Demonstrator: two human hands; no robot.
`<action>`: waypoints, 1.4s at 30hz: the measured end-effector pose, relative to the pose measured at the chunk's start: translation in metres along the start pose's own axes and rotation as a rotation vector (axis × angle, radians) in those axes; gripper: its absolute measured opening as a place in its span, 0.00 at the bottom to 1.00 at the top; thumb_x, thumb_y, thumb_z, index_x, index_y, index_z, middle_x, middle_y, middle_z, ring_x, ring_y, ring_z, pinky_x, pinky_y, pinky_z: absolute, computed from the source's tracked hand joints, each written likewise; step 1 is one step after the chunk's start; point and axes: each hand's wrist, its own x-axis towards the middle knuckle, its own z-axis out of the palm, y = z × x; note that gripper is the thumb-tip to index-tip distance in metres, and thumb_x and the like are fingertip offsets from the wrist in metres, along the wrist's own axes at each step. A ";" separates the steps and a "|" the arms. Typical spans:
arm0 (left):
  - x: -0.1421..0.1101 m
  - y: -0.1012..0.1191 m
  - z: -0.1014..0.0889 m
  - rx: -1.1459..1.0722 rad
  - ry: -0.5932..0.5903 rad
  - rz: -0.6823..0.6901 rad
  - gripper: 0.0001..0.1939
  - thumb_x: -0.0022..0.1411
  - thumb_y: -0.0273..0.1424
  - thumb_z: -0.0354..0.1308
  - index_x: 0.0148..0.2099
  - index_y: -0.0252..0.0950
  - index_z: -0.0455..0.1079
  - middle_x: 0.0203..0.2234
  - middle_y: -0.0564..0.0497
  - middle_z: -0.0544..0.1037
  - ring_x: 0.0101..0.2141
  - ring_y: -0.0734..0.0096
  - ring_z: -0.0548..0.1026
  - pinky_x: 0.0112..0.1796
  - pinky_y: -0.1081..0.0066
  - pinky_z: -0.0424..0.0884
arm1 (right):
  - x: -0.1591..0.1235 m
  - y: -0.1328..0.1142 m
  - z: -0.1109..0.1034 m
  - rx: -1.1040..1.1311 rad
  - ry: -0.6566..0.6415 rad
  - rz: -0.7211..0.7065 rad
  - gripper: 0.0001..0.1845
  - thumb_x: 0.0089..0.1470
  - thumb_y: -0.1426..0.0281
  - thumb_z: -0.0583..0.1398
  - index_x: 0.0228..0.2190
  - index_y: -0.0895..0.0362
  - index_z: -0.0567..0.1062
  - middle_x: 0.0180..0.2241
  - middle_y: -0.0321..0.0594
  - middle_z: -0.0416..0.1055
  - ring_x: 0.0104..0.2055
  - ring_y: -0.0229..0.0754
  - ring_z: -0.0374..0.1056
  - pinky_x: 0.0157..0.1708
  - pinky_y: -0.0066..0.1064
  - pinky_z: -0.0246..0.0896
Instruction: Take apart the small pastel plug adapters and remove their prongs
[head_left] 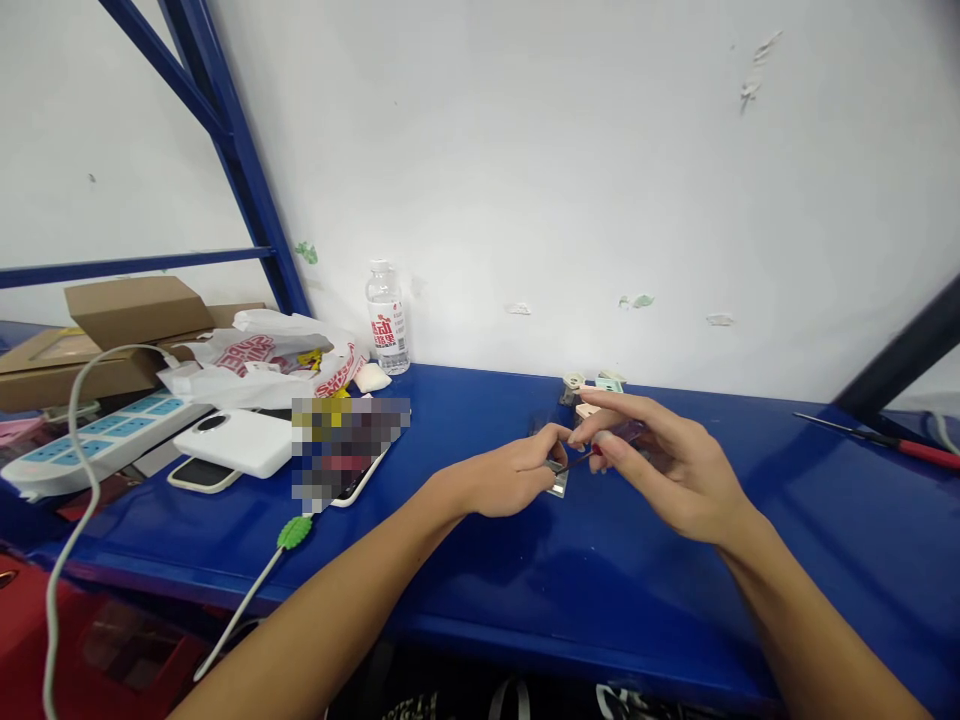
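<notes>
Near the middle of the blue table, my left hand has its fingers curled down onto a small silvery metal piece, which they largely cover. My right hand pinches a small screwdriver between thumb and fingertips. Its thin dark shaft slants down to the left, toward my left fingertips. Whether its tip touches the metal piece, I cannot tell. Just behind the hands lie several small pale parts, one of them a mint-green piece, partly hidden by my right fingers.
On the left are a power strip, a white plastic bag, cardboard boxes, a white device and a phone. A bottle stands against the wall. A red-handled screwdriver lies far right by the blue frame.
</notes>
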 end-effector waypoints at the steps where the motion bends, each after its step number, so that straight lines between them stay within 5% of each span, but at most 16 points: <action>1: 0.000 -0.001 0.000 -0.004 0.002 0.003 0.14 0.60 0.26 0.44 0.50 0.36 0.55 0.43 0.48 0.66 0.43 0.66 0.66 0.46 0.64 0.64 | 0.000 -0.001 -0.001 -0.005 -0.027 0.008 0.22 0.61 0.73 0.53 0.56 0.50 0.64 0.38 0.41 0.75 0.32 0.38 0.72 0.30 0.31 0.72; 4: 0.001 -0.003 0.001 0.001 0.007 0.026 0.17 0.60 0.24 0.43 0.53 0.36 0.54 0.45 0.47 0.66 0.44 0.66 0.66 0.47 0.63 0.63 | -0.001 0.000 -0.002 -0.102 -0.036 0.017 0.25 0.62 0.73 0.53 0.59 0.49 0.61 0.36 0.40 0.76 0.29 0.38 0.72 0.29 0.31 0.71; 10: 0.004 -0.010 0.005 0.007 -0.005 0.031 0.15 0.64 0.27 0.41 0.53 0.36 0.53 0.44 0.47 0.66 0.42 0.68 0.66 0.47 0.65 0.64 | 0.000 0.012 0.008 -0.387 0.117 -0.187 0.20 0.53 0.65 0.64 0.49 0.48 0.73 0.30 0.37 0.77 0.27 0.41 0.72 0.27 0.32 0.68; 15: 0.008 -0.018 0.006 -0.002 0.015 0.012 0.18 0.62 0.25 0.42 0.55 0.35 0.52 0.40 0.49 0.66 0.38 0.70 0.66 0.44 0.65 0.65 | 0.002 0.008 0.016 -0.274 0.073 -0.153 0.23 0.63 0.73 0.51 0.58 0.50 0.63 0.46 0.42 0.75 0.47 0.45 0.70 0.45 0.40 0.67; 21: 0.008 -0.021 0.005 -0.026 0.035 -0.001 0.16 0.63 0.27 0.41 0.54 0.35 0.53 0.40 0.50 0.65 0.38 0.71 0.66 0.44 0.67 0.65 | 0.004 0.012 0.021 -0.307 0.222 -0.233 0.16 0.55 0.71 0.63 0.46 0.47 0.76 0.29 0.36 0.77 0.31 0.43 0.72 0.36 0.39 0.68; 26: 0.007 -0.020 0.003 -0.015 0.030 -0.061 0.18 0.61 0.25 0.41 0.54 0.36 0.52 0.37 0.51 0.65 0.34 0.72 0.65 0.40 0.69 0.65 | 0.003 0.013 0.021 -0.310 0.215 -0.122 0.19 0.60 0.73 0.54 0.51 0.51 0.72 0.44 0.42 0.76 0.45 0.46 0.72 0.44 0.42 0.68; 32: 0.009 -0.023 0.004 0.000 0.062 -0.053 0.16 0.61 0.26 0.41 0.52 0.35 0.53 0.37 0.50 0.65 0.36 0.71 0.65 0.41 0.68 0.65 | 0.005 0.012 0.023 -0.265 0.200 -0.127 0.15 0.57 0.74 0.58 0.45 0.48 0.76 0.34 0.37 0.78 0.36 0.43 0.74 0.39 0.39 0.70; 39: 0.007 -0.021 0.003 0.026 0.082 -0.081 0.15 0.60 0.25 0.41 0.50 0.35 0.53 0.36 0.51 0.64 0.34 0.73 0.65 0.39 0.69 0.65 | 0.003 0.014 0.021 -0.251 0.120 -0.079 0.17 0.59 0.74 0.55 0.49 0.51 0.72 0.41 0.41 0.76 0.41 0.43 0.73 0.40 0.37 0.70; 42: 0.007 -0.021 0.002 -0.001 0.074 -0.091 0.14 0.60 0.25 0.41 0.49 0.35 0.54 0.35 0.52 0.64 0.32 0.74 0.65 0.37 0.70 0.66 | 0.002 0.014 0.021 -0.263 0.163 -0.077 0.14 0.58 0.75 0.57 0.44 0.52 0.74 0.36 0.39 0.77 0.37 0.42 0.74 0.38 0.36 0.71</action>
